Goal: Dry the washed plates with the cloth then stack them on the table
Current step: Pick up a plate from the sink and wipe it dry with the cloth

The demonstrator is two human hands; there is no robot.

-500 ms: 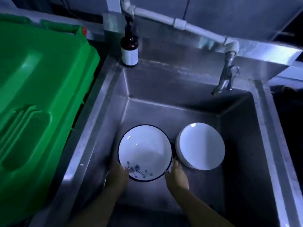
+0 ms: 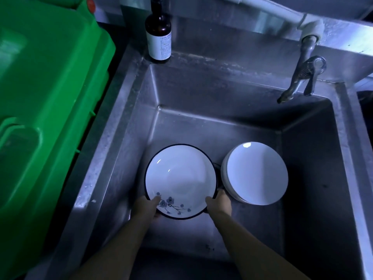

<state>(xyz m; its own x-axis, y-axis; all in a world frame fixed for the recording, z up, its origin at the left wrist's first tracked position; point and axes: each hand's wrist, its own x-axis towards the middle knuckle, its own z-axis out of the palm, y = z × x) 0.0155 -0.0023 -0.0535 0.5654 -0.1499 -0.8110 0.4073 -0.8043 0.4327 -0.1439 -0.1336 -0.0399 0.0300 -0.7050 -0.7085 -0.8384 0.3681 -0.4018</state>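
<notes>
Gripping the flower-patterned plate (image 2: 180,181) by its near rim, the left hand (image 2: 146,207) and right hand (image 2: 220,202) are each closing thumb-over-edge, fingers tucked beneath, down inside the steel sink (image 2: 125,138). A stack of plain white plates (image 2: 255,173) is sitting just beside it, to the right, nearly touching. Step in hand, by judgement: fetching the first washed plate, drying not yet begun (no cloth is showing anywhere in view, nor the table). Next move is calling for a level lift clear of the sink wall and tap (image 2: 300,77), since a wet rim is likely slippery, then finding the cloth.
</notes>
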